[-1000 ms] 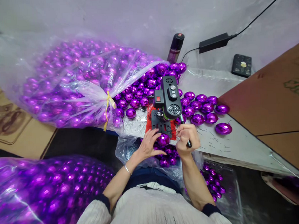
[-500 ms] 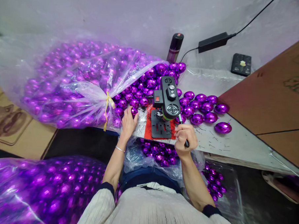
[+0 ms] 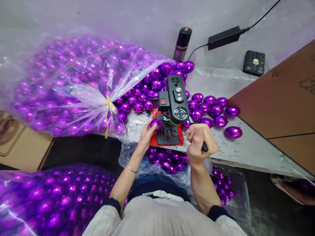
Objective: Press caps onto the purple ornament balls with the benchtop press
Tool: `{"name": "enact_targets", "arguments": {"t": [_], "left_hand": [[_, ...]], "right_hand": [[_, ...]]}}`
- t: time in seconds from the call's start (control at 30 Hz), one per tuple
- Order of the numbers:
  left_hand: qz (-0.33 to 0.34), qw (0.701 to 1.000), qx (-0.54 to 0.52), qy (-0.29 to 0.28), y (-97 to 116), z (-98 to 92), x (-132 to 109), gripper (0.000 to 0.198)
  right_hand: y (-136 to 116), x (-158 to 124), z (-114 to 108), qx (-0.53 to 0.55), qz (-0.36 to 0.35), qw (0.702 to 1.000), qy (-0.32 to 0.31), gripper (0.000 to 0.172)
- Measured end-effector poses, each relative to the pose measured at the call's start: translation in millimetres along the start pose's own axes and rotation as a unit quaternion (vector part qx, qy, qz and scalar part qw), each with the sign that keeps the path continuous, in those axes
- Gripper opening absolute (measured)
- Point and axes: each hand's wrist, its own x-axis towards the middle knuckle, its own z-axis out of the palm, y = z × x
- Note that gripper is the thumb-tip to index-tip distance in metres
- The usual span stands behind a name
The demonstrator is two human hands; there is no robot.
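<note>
My left hand [image 3: 145,138] pinches a shiny purple faceted bauble [image 3: 157,124] at the left side of a small black hand press [image 3: 177,102]. The bauble is beside the press head, over the slotted base plate [image 3: 166,137]. Wrapped round the press lever is my right hand [image 3: 200,142], closed, with the lever's black end [image 3: 204,148] showing below the fingers. A red sheet [image 3: 153,140] lies under the base plate. Behind and left of the press are loose purple baubles [image 3: 138,107], and several more baubles [image 3: 216,110] sit to its right.
A big clear bag of baubles [image 3: 67,83], tied with yellow, fills the table's left. Another full bag [image 3: 56,202] stands at lower left. A spray can [image 3: 182,44], a black power adapter [image 3: 224,38] and a cardboard box [image 3: 284,105] stand around. More baubles [image 3: 168,161] lie below the table edge.
My left hand has moved right from the loose pile to the press, bringing a bauble. My right hand has shifted slightly right with the lever.
</note>
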Motion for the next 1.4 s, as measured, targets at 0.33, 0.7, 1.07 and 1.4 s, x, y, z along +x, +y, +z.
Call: {"name": "enact_targets", "arguments": {"t": [0.33,0.7,1.07,1.4], "left_hand": [[0.240,0.893,0.380,-0.032,-31.0,10.2,0.3,0.060],[0.362,0.806,0.463,-0.070,-58.1,-0.9,13.1,0.073],[0.353,0.809,0.463,-0.081,-56.2,0.8,11.8,0.073],[0.321,0.831,0.446,-0.079,-52.9,2.4,11.1,0.071]], "right_hand": [[0.3,-4.1,-2.5,-0.013,-0.006,1.000,-0.009,0.034],[8.0,-18.1,-9.8,-0.018,-0.015,0.999,-0.042,0.029],[47.0,-59.2,0.4,-0.022,-0.093,0.995,0.000,0.030],[57.2,-69.0,8.7,0.021,-0.088,0.995,0.030,0.031]]}}
